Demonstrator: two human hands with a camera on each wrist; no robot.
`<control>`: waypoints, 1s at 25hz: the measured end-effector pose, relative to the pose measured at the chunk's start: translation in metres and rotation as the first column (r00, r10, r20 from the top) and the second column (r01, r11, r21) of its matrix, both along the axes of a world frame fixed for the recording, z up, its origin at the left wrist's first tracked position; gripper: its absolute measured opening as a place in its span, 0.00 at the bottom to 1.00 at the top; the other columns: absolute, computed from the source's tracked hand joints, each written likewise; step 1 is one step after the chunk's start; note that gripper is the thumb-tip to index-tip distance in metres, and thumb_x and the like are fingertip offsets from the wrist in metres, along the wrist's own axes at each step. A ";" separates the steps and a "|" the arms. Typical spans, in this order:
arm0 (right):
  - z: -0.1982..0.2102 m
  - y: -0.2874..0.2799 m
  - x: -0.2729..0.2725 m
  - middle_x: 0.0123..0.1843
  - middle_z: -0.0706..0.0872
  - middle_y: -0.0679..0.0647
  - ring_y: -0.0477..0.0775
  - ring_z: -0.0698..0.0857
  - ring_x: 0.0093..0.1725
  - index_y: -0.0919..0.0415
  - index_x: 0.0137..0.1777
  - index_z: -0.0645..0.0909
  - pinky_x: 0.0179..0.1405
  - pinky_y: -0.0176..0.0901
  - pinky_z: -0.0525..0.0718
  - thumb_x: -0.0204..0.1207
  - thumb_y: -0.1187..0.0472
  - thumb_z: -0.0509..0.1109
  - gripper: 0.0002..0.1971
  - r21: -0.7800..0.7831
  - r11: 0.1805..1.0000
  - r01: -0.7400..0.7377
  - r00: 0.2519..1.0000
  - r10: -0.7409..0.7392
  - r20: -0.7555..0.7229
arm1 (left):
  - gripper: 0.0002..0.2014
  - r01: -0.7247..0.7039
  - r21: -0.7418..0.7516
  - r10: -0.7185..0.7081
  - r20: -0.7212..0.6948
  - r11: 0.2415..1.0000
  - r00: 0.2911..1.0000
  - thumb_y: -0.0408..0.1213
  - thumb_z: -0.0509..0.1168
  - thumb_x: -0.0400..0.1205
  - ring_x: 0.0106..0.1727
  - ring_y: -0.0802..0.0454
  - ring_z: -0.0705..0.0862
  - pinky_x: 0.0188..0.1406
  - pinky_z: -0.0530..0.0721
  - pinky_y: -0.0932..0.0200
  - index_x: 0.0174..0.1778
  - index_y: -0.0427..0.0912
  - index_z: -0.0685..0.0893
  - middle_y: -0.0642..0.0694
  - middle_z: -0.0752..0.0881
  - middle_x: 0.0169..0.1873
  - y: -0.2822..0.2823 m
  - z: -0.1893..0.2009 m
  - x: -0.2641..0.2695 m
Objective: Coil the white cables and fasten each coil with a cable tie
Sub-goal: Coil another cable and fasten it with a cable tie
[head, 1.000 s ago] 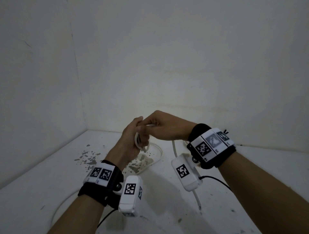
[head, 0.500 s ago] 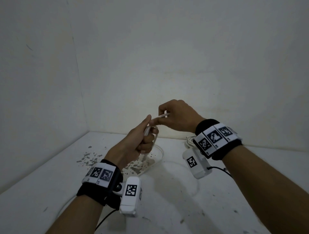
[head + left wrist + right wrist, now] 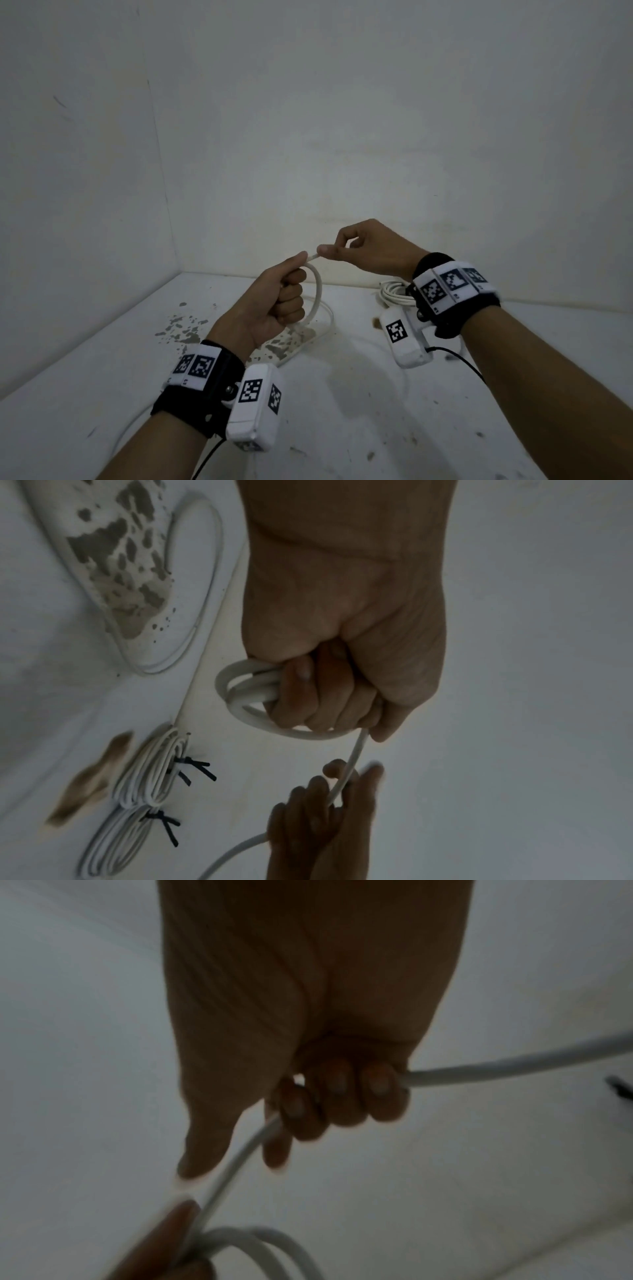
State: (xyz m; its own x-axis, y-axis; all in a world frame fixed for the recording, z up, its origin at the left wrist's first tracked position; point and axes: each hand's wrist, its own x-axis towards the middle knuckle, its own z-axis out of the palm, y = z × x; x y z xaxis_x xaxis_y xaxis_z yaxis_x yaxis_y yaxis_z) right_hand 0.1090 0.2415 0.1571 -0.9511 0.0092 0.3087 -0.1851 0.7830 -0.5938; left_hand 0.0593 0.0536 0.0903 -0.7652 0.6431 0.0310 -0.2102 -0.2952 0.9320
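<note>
Since half a second ago, drawn farther apart. Left hand [image 3: 274,301] fisted round small loops of white cable [image 3: 318,291], above table [image 3: 342,394]; right hand [image 3: 363,250] pinching cable's straight run just right of loops; tied coils [image 3: 150,772] behind on table.

Perhaps a workroom, bare walls [image 3: 342,120], stained worktop [image 3: 342,394]

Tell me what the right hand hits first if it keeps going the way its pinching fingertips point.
Probably the left hand: the right hand pinches the white cable with its fingertips aimed at the left thumb, nearly touching it. Depth is uncertain.
</note>
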 end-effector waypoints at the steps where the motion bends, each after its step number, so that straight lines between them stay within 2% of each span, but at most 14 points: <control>1: -0.003 -0.003 0.004 0.23 0.69 0.45 0.44 0.65 0.22 0.56 0.47 0.85 0.24 0.37 0.65 0.69 0.34 0.77 0.24 -0.078 0.996 -0.045 0.994 0.052 0.100 | 0.25 0.012 0.048 -0.014 0.026 0.999 1.000 0.50 0.65 0.79 0.16 0.55 0.46 0.17 0.48 0.64 0.21 0.51 0.60 0.55 0.52 0.14 -0.002 -0.001 -0.001; 3: -0.012 -0.010 0.007 0.23 0.70 0.45 0.47 0.66 0.23 0.50 0.56 0.85 0.21 0.38 0.67 0.70 0.37 0.78 0.22 -0.061 0.992 -0.107 0.966 0.118 0.229 | 0.24 0.075 0.167 -0.088 0.072 0.983 0.993 0.49 0.63 0.79 0.16 0.54 0.45 0.16 0.48 0.66 0.21 0.52 0.58 0.54 0.49 0.15 -0.005 -0.002 -0.002; 4: -0.018 -0.013 0.006 0.21 0.69 0.46 0.49 0.66 0.23 0.52 0.56 0.86 0.20 0.39 0.67 0.73 0.40 0.78 0.19 -0.026 0.992 -0.122 0.961 0.125 0.247 | 0.24 0.112 0.219 -0.133 0.083 0.969 0.988 0.49 0.61 0.80 0.15 0.54 0.45 0.16 0.48 0.66 0.23 0.52 0.57 0.54 0.48 0.15 -0.005 -0.003 -0.002; 5: -0.021 -0.015 0.004 0.20 0.67 0.46 0.50 0.65 0.22 0.55 0.52 0.89 0.20 0.39 0.66 0.76 0.43 0.76 0.15 -0.019 0.992 -0.125 0.963 0.126 0.238 | 0.23 0.140 0.254 -0.166 0.082 0.957 0.983 0.49 0.59 0.81 0.15 0.54 0.45 0.16 0.48 0.66 0.24 0.52 0.56 0.54 0.48 0.15 -0.004 -0.003 -0.002; 7: -0.024 -0.012 0.001 0.20 0.66 0.48 0.51 0.65 0.23 0.58 0.43 0.90 0.21 0.40 0.66 0.82 0.48 0.71 0.15 -0.025 0.991 -0.132 0.969 0.134 0.210 | 0.23 0.151 0.271 -0.178 0.078 0.951 0.981 0.49 0.58 0.82 0.15 0.53 0.45 0.16 0.49 0.64 0.24 0.51 0.56 0.53 0.48 0.15 -0.003 -0.003 -0.003; 9: -0.023 -0.008 0.000 0.24 0.69 0.53 0.53 0.68 0.25 0.59 0.41 0.88 0.22 0.42 0.68 0.85 0.51 0.67 0.17 -0.001 0.989 -0.149 0.966 0.145 0.216 | 0.23 0.106 0.227 -0.125 0.073 0.968 0.989 0.48 0.61 0.80 0.16 0.52 0.46 0.15 0.53 0.64 0.22 0.51 0.58 0.53 0.48 0.15 -0.003 -0.001 -0.005; 11: -0.024 -0.004 0.002 0.27 0.70 0.58 0.55 0.69 0.26 0.64 0.43 0.86 0.23 0.43 0.69 0.87 0.54 0.65 0.17 0.007 0.987 -0.158 0.962 0.152 0.227 | 0.23 0.053 0.139 -0.062 0.057 0.989 0.996 0.48 0.65 0.78 0.17 0.52 0.46 0.15 0.57 0.63 0.22 0.50 0.60 0.53 0.50 0.14 -0.001 0.002 -0.007; 14: -0.026 -0.004 0.005 0.25 0.70 0.55 0.52 0.67 0.23 0.77 0.48 0.82 0.21 0.41 0.68 0.86 0.58 0.65 0.18 0.021 0.989 -0.147 0.963 0.138 0.233 | 0.22 0.002 0.048 -0.005 0.057 0.999 0.998 0.48 0.66 0.80 0.17 0.53 0.48 0.15 0.59 0.63 0.27 0.49 0.61 0.55 0.54 0.13 -0.002 0.004 -0.009; 16: -0.027 -0.002 0.005 0.25 0.69 0.55 0.52 0.67 0.23 0.80 0.49 0.79 0.21 0.41 0.67 0.86 0.58 0.66 0.19 0.020 0.989 -0.147 0.961 0.138 0.239 | 0.22 -0.009 0.011 0.008 0.058 1.000 0.998 0.48 0.65 0.82 0.14 0.56 0.51 0.15 0.60 0.63 0.28 0.49 0.62 0.55 0.55 0.14 -0.002 0.005 -0.012; 18: -0.027 0.000 0.004 0.26 0.68 0.55 0.53 0.66 0.24 0.76 0.43 0.78 0.22 0.43 0.66 0.85 0.59 0.67 0.17 0.008 0.986 -0.164 0.956 0.157 0.247 | 0.22 -0.014 -0.020 0.015 0.064 1.000 0.998 0.48 0.65 0.83 0.13 0.58 0.53 0.15 0.62 0.63 0.27 0.49 0.64 0.55 0.55 0.14 -0.002 0.005 -0.014; 21: -0.030 -0.001 -0.001 0.26 0.68 0.54 0.52 0.63 0.24 0.65 0.37 0.77 0.22 0.41 0.64 0.85 0.61 0.67 0.14 -0.083 0.980 -0.183 0.944 0.199 0.261 | 0.23 -0.033 -0.015 0.034 0.085 0.999 0.996 0.48 0.64 0.85 0.13 0.58 0.54 0.14 0.62 0.64 0.27 0.49 0.64 0.55 0.55 0.15 -0.002 0.005 -0.016; 23: -0.033 0.001 -0.003 0.27 0.69 0.55 0.51 0.63 0.24 0.62 0.36 0.77 0.21 0.40 0.64 0.85 0.57 0.69 0.16 -0.146 0.980 -0.131 0.961 0.162 0.224 | 0.23 -0.043 0.037 0.038 0.128 0.998 0.991 0.49 0.63 0.85 0.14 0.57 0.52 0.14 0.58 0.64 0.26 0.49 0.63 0.55 0.55 0.14 -0.001 0.005 -0.018; 25: -0.036 0.006 -0.001 0.28 0.70 0.55 0.52 0.66 0.24 0.61 0.39 0.82 0.21 0.41 0.69 0.84 0.51 0.69 0.16 -0.176 0.981 -0.083 0.981 0.111 0.157 | 0.25 -0.070 0.092 0.052 0.185 0.993 0.981 0.50 0.63 0.86 0.13 0.58 0.52 0.12 0.55 0.65 0.24 0.49 0.63 0.55 0.55 0.13 0.000 0.004 -0.021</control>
